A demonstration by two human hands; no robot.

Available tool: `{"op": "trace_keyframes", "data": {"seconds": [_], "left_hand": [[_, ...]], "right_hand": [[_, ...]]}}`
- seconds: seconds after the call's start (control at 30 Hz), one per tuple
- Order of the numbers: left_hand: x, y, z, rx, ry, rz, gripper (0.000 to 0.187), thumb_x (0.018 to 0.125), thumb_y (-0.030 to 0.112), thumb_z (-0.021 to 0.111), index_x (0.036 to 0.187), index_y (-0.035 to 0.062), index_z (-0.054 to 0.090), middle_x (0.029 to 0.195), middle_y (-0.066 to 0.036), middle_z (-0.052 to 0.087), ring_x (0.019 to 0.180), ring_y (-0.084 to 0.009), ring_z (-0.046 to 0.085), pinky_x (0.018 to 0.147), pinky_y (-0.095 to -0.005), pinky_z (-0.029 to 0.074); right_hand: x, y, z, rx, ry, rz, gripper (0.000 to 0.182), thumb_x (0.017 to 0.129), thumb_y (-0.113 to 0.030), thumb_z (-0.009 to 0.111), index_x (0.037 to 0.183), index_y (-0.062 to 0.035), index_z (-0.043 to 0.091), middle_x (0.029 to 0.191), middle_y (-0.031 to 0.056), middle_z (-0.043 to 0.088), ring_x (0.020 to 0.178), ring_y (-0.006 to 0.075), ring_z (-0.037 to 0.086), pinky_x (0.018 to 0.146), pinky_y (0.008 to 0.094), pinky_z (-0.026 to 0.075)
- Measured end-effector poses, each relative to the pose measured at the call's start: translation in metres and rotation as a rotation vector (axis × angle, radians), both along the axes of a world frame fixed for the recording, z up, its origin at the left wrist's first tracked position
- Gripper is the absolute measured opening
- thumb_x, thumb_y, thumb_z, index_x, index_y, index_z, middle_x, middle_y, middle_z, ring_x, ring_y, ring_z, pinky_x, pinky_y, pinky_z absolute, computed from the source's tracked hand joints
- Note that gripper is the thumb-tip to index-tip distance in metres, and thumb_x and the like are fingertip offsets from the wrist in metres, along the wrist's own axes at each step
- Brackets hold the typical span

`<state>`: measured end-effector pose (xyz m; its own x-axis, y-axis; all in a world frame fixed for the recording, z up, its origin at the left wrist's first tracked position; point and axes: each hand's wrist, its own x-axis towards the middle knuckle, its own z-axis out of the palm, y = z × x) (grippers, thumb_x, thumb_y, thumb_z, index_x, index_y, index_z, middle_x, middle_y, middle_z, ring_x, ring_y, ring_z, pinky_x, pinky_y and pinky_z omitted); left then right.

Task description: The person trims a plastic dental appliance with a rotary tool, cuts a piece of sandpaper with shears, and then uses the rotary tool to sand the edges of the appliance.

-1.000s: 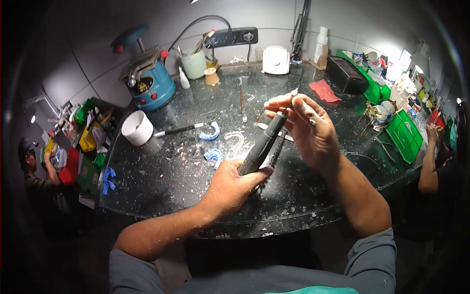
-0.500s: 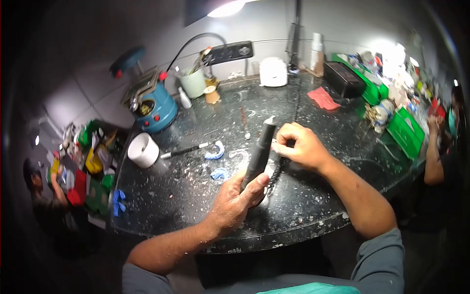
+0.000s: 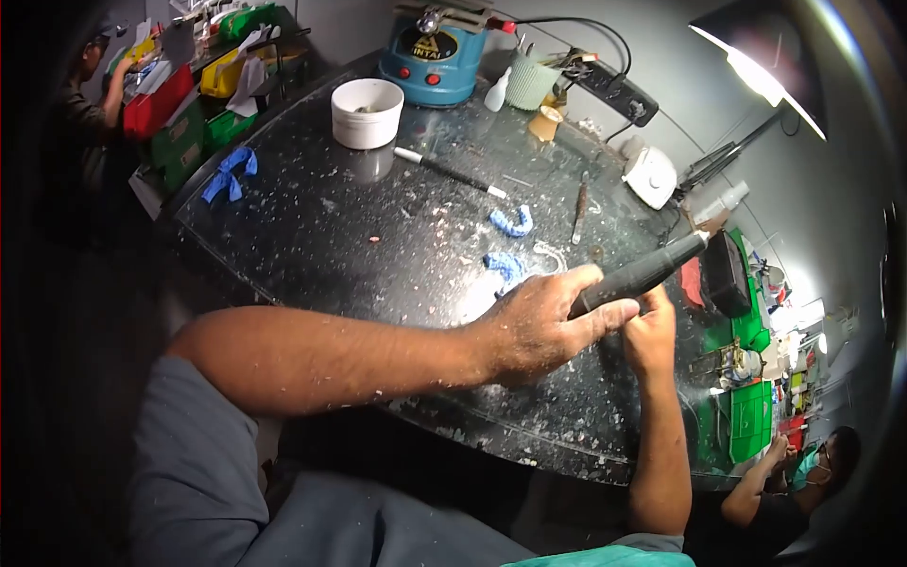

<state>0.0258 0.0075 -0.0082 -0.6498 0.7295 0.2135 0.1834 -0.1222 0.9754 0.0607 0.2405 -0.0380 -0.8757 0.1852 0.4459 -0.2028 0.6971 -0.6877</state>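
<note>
My left hand [image 3: 543, 326] grips a dark grey rotary handpiece [image 3: 642, 274], whose tip points up and to the right. My right hand [image 3: 650, 333] is curled shut just below the handpiece, close against my left fingers; what it holds is hidden. Two blue dental moulds [image 3: 511, 222] [image 3: 504, 266] and a clear arch-shaped piece [image 3: 551, 253] lie on the dark speckled worktop [image 3: 331, 236] just beyond my left hand.
A white cup [image 3: 367, 99], a black-handled brush [image 3: 449, 172], a blue machine [image 3: 436, 52], a mint tool cup [image 3: 529, 85] and a white device [image 3: 650, 176] stand on the bench. Green bins [image 3: 751, 416] sit right. Other people work at far left [image 3: 94, 66] and lower right [image 3: 812, 468].
The view has rolled and swung left. My right hand has dropped from beside the handpiece tip to under its body. My left hand keeps its grip, the handpiece now tilted rightward.
</note>
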Motion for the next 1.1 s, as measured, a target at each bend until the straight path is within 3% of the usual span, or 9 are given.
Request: {"op": "trace_keyframes", "data": {"seconds": [0.17,0.3,0.4,0.47,0.6,0.73,0.8,0.97,1.1], "left_hand": [[0.007,0.002,-0.003,-0.045,0.067,-0.001,0.038,0.098,0.038,0.056,0.117,0.0051,0.05,0.076,-0.004,0.052,0.074,-0.0123,0.05,0.068,-0.0316,0.045],[0.013,-0.001,0.0,-0.154,0.192,-0.205,0.048,0.095,0.023,0.057,0.134,0.0024,0.038,0.096,-0.021,0.061,0.096,-0.0398,0.062,0.084,-0.0455,0.048],[0.008,0.001,-0.001,-0.016,0.609,-0.003,0.04,0.091,0.023,0.065,0.123,0.002,0.053,0.094,-0.017,0.061,0.093,-0.0341,0.061,0.082,-0.0408,0.049],[-0.014,-0.002,0.003,-0.012,0.747,0.077,0.031,0.089,0.022,0.069,0.112,0.0021,0.061,0.09,-0.014,0.061,0.087,-0.0274,0.063,0.079,-0.0372,0.049],[-0.048,-0.012,0.018,0.09,0.818,0.338,0.024,0.092,0.021,0.067,0.106,0.0014,0.065,0.094,-0.007,0.066,0.089,-0.0168,0.064,0.078,-0.032,0.05],[-0.059,-0.02,0.047,-0.065,0.724,0.712,0.02,0.092,0.019,0.066,0.103,0.0027,0.062,0.086,-0.005,0.065,0.074,-0.0111,0.061,0.068,-0.0291,0.053],[-0.117,-0.053,0.036,0.0,0.946,0.714,0.028,0.091,0.024,0.067,0.107,0.0014,0.066,0.101,-0.008,0.067,0.095,-0.0173,0.064,0.083,-0.0315,0.05],[-0.186,-0.132,0.039,-0.092,0.75,1.065,0.047,0.084,0.039,0.072,0.113,0.0031,0.066,0.11,-0.013,0.067,0.102,-0.0228,0.062,0.091,-0.0325,0.046],[-0.186,-0.154,0.056,-0.768,0.536,1.099,0.091,0.067,0.067,0.074,0.121,-0.0049,0.059,0.125,-0.029,0.058,0.117,-0.037,0.057,0.098,-0.0422,0.044]], "right_hand": [[0.021,-0.037,0.033,-0.371,0.119,0.441,0.041,0.097,-0.035,0.055,0.107,0.0039,0.062,0.094,0.0048,0.059,0.085,0.0144,0.053,0.081,0.027,0.042],[0.037,-0.051,0.04,-0.292,0.101,0.425,0.039,0.09,-0.031,0.066,0.108,0.0037,0.063,0.096,0.0069,0.058,0.087,0.0141,0.054,0.077,0.0275,0.043],[0.031,-0.043,0.043,-0.5,0.155,0.267,0.029,0.094,-0.028,0.057,0.093,0.001,0.063,0.084,0.0039,0.056,0.078,0.012,0.052,0.073,0.0239,0.04],[0.024,-0.003,0.046,-0.36,-0.137,0.083,0.034,0.094,-0.032,0.057,0.083,-0.0011,0.061,0.077,0.0004,0.053,0.074,0.0086,0.048,0.068,0.0226,0.038],[0.004,0.041,0.03,-0.039,-0.255,-0.155,0.043,0.091,-0.041,0.063,0.075,-0.0014,0.06,0.066,-0.0037,0.05,0.063,0.0058,0.045,0.058,0.0249,0.036],[0.0,0.063,0.027,0.257,-0.472,-0.283,0.056,0.087,-0.051,0.061,0.081,0.0049,0.066,0.066,0.0073,0.061,0.061,0.0158,0.056,0.062,0.032,0.045],[0.001,0.058,0.03,0.268,-0.541,-0.364,0.06,0.083,-0.055,0.061,0.09,0.0037,0.071,0.078,0.0182,0.069,0.073,0.0259,0.068,0.073,0.036,0.05],[0.005,0.048,0.027,0.316,-0.578,-0.416,0.052,0.079,-0.052,0.062,0.094,-0.0043,0.074,0.089,0.0208,0.07,0.087,0.0351,0.068,0.081,0.0393,0.051],[0.006,0.045,0.033,0.272,-0.598,-0.397,0.052,0.078,-0.051,0.063,0.094,-0.003,0.073,0.089,0.0219,0.07,0.086,0.0351,0.068,0.08,0.0394,0.051]]}}
